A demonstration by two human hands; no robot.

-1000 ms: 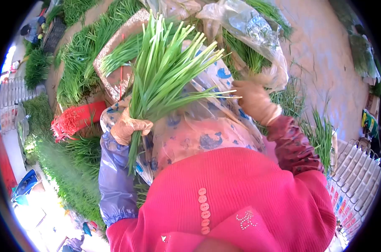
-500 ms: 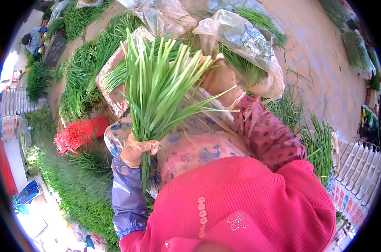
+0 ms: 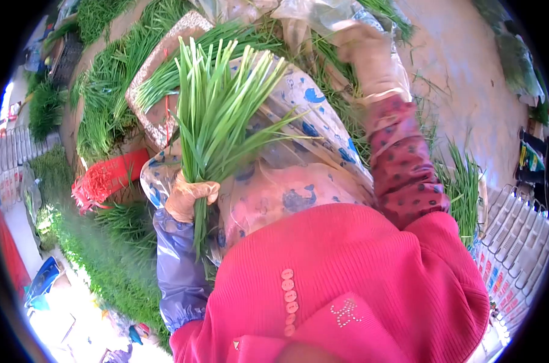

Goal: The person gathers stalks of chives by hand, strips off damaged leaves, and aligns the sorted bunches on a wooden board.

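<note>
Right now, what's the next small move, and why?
Probably bring the right hand in to pick off the stray blades jutting sideways from the green bunch: the left hand grips the bunch, most stalks fan upward together, and the right hand is apart from it, blurred.

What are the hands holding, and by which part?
Left hand: bunch of chive-like greens, by its lower leafy part, pale ends up. Right hand: blurred, cannot tell.
</note>
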